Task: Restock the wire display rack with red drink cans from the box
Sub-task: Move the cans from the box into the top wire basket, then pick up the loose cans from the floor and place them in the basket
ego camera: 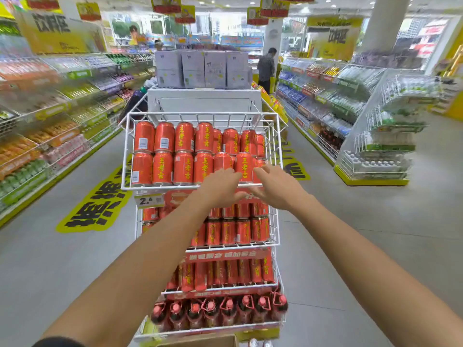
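Top wire basket (pixel 200 113) holds two tiers of red cans (pixel 184 137) lettered 王老吉 in yellow; left hand (pixel 220 189) and right hand (pixel 275 189), fingers released, grasp nothing.

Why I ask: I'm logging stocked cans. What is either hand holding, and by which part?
Nothing is held: the left hand and right hand reach open toward the cans in the top basket.
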{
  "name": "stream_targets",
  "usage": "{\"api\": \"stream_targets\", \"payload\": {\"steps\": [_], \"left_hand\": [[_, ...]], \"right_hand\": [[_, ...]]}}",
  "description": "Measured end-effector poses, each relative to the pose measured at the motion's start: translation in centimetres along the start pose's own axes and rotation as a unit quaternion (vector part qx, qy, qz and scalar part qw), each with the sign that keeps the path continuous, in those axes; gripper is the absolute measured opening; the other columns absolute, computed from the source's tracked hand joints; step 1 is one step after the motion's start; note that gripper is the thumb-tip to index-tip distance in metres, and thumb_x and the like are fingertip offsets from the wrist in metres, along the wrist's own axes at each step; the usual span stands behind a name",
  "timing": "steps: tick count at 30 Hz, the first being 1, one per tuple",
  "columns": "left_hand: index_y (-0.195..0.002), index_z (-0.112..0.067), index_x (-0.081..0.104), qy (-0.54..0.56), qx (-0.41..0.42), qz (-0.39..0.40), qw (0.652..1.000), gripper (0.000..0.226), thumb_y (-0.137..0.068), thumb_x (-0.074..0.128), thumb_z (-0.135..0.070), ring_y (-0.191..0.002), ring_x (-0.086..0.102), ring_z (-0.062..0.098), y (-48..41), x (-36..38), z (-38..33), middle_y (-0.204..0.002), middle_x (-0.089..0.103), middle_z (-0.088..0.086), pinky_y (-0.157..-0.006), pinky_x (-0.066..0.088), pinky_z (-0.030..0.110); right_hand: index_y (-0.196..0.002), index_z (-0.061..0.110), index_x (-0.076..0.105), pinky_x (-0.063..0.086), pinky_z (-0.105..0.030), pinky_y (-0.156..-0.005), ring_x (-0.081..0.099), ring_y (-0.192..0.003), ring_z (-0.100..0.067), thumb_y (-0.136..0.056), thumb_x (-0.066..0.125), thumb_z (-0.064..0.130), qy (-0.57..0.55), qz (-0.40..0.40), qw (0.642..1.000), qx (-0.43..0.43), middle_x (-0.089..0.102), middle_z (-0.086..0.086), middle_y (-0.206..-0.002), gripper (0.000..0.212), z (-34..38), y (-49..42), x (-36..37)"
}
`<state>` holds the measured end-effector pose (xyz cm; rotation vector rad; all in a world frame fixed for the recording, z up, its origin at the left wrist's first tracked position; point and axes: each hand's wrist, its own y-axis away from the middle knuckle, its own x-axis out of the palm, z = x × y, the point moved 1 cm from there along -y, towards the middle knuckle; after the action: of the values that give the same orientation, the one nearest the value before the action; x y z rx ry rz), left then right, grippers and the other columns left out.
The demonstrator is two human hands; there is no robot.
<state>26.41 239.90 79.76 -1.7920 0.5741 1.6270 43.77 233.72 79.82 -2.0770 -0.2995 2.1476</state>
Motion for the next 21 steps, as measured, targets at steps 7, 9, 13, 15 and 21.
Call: {"api": "stream_targets", "payload": {"steps": [7,9,13,15,21], "left_hand": [[-0.125,-0.013,0.056,0.034,0.013,0.036,0.999,0.048,-0.096,0.058,-0.051,-0.113,0.056,0.030,4.1,5.7,-4.0,-0.118,0.061,0.009,-0.088,0.054,0.048],[-0.123,-0.013,0.056,0.032,0.004,0.065,0.997,0.048,-0.096,0.058,-0.052,-0.111,0.056,0.030,4.8,7.3,-4.8,-0.116,0.059,0.009,-0.086,0.054,0.049],[-0.118,-0.011,0.057,0.046,0.003,0.097,0.994,0.047,-0.095,0.058,-0.052,-0.109,0.057,0.032,5.0,11.3,-6.9,-0.113,0.060,0.011,-0.086,0.054,0.048],[-0.117,-0.010,0.058,0.068,-0.007,0.118,0.991,0.049,-0.094,0.058,-0.053,-0.108,0.058,0.033,4.9,13.6,-8.5,-0.114,0.061,0.012,-0.085,0.053,0.046],[-0.119,-0.009,0.060,0.128,-0.051,0.193,0.971,0.047,-0.092,0.063,-0.047,-0.113,0.061,0.036,4.7,24.0,-14.3,-0.118,0.064,0.015,-0.091,0.053,0.047]], "right_hand": [[-0.137,0.015,0.051,0.051,-0.048,-0.091,0.051,-0.124,-0.036,-0.101,0.050,0.052,-0.030,0.049,0.998,0.036,0.054,-0.011,-0.133,0.052,-0.4,7.2,3.2],[-0.140,0.015,0.050,0.051,-0.048,-0.091,0.052,-0.124,-0.036,-0.102,0.049,0.053,-0.030,0.064,0.997,0.040,0.054,-0.012,-0.135,0.054,-0.7,8.7,4.4],[-0.138,0.013,0.051,0.049,-0.046,-0.090,0.052,-0.121,-0.036,-0.102,0.050,0.050,-0.041,0.077,0.995,0.044,0.056,-0.013,-0.129,0.051,-2.5,10.9,7.4],[-0.141,0.012,0.050,0.048,-0.045,-0.090,0.053,-0.121,-0.035,-0.103,0.050,0.049,-0.058,0.093,0.993,0.045,0.057,-0.013,-0.128,0.054,-4.1,12.1,9.6],[-0.133,0.013,0.051,0.052,-0.047,-0.085,0.058,-0.110,-0.039,-0.099,0.051,0.052,-0.103,0.195,0.974,0.058,0.059,-0.015,-0.114,0.052,-10.2,17.3,20.1]]}}
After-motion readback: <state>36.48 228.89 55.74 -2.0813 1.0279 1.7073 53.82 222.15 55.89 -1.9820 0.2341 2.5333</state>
